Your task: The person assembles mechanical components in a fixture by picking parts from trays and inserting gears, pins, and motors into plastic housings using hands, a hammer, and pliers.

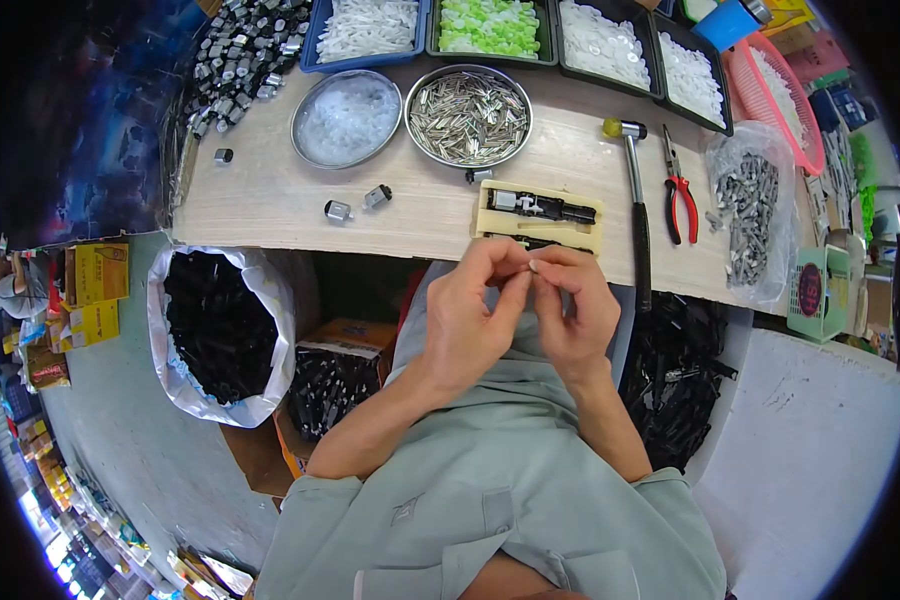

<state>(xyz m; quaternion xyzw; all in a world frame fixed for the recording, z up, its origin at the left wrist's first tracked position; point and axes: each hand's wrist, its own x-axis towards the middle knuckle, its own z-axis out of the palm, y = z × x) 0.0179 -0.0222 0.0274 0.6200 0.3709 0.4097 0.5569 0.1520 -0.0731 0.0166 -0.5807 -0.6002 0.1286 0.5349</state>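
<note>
My left hand [472, 312] and my right hand [576, 305] meet at the table's front edge, fingertips pinched together around a tiny pale piece [533, 266] too small to name. Just beyond them lies a cream-coloured fixture [492, 222] with two slots. Its far slot holds a black assembly [560, 209] with a silver motor [506, 200] at the left end. Black parts also show in the near slot, partly hidden by my fingers. Behind the fixture stands a round metal bowl [523, 92] of small metal pins [468, 116].
Left are a bowl of clear pieces [346, 117] and loose motors [338, 211]. Trays of white and green parts [489, 27] line the back. A hammer [641, 215], red pliers [683, 208] and a bag of metal parts [748, 215] lie right. Black parts [220, 325] fill a sack below.
</note>
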